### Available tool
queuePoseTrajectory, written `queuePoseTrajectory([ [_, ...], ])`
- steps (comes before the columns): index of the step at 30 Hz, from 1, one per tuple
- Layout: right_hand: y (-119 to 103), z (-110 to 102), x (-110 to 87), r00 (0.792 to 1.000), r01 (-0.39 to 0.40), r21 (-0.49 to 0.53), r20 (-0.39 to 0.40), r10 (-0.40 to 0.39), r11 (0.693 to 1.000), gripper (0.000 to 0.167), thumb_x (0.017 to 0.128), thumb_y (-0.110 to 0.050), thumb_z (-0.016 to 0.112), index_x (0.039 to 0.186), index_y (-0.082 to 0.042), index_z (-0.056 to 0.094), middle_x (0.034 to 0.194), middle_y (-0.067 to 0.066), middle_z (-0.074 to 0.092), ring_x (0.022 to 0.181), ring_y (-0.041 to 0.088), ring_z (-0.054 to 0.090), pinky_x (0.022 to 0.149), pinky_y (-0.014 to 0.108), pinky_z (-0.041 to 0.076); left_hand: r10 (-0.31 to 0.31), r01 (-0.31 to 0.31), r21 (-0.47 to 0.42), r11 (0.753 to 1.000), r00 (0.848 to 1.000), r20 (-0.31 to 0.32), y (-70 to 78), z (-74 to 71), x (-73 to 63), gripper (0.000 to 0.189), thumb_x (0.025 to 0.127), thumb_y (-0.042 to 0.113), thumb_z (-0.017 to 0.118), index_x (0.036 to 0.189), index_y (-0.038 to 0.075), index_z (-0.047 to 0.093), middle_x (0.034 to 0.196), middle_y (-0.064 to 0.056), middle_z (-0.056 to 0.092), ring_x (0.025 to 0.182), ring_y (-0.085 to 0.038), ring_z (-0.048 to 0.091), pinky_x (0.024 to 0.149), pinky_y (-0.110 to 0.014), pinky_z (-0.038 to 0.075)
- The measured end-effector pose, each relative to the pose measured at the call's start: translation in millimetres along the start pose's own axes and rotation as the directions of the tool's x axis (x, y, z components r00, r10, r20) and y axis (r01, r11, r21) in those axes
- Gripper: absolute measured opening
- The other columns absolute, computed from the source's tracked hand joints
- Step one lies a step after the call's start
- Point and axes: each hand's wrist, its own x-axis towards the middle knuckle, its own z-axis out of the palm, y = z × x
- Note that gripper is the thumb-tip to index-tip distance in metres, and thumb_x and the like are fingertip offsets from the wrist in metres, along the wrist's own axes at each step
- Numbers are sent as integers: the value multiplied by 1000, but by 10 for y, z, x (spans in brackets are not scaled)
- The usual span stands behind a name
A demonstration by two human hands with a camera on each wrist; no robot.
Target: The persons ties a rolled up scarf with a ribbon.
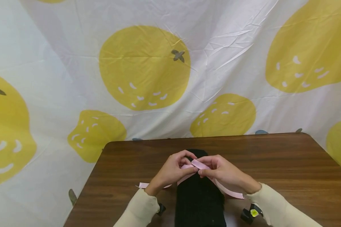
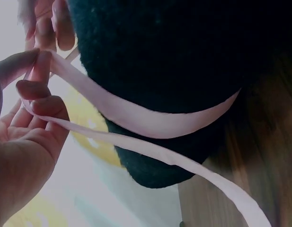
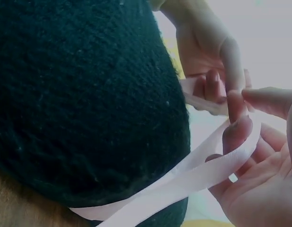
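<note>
A long black, fuzzy knit-like bundle (image 1: 199, 201) lies on the table, pointing away from me. Pink ribbon (image 1: 200, 164) wraps round its far part, and the left wrist view shows the ribbon band (image 2: 141, 122) passing across the dark fabric (image 2: 164, 56). Above the bundle, my left hand (image 1: 171, 168) pinches the ribbon between thumb and fingers. Close beside it, my right hand (image 1: 225, 171) pinches a ribbon loop, its fingertips meeting the left hand's. In the right wrist view, ribbon (image 3: 169, 182) runs over the right fingers. Fingers partly hide the crossing.
Two loose ribbon tails reach the brown wooden table (image 1: 125, 164), the left tail (image 1: 143, 185) beyond my left wrist and the right tail (image 1: 234, 194) under my right. A white cloth (image 1: 221, 63) printed with yellow fruit hangs behind the table's far edge.
</note>
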Motion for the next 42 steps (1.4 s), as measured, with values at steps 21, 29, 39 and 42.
queuePoseTrajectory([
  [21,-52,259,16,969,-16,-345,-237,-70,938,31,88,-12,74,119,-8,68,102,4,70,82,11,58,72,23,48,70,-39,161,986,980,-188,-30,120,-28,17,92,10,70,109,11,66,80,-3,69,61,-9,52,56,-19,40],
  [29,-52,329,49,931,0,-444,-327,-162,896,25,86,-14,77,110,-6,71,91,2,70,71,7,54,62,23,46,154,-122,175,977,971,-182,-65,116,-41,12,98,12,61,109,10,65,78,-4,66,62,-5,52,56,-19,44],
  [39,116,469,110,777,99,-729,-368,-510,677,30,71,-8,88,94,-3,69,79,2,69,66,7,55,59,25,48,136,-99,163,982,964,-229,-45,146,-31,12,100,15,59,105,8,67,68,-6,62,53,-2,48,50,-17,40],
  [42,154,484,112,738,114,-764,-363,-569,635,30,69,-6,88,92,-3,70,79,2,69,65,6,55,59,26,49,127,-92,156,983,965,-229,-36,157,-34,13,99,12,59,106,5,67,68,-10,64,52,-2,48,50,-16,39],
])
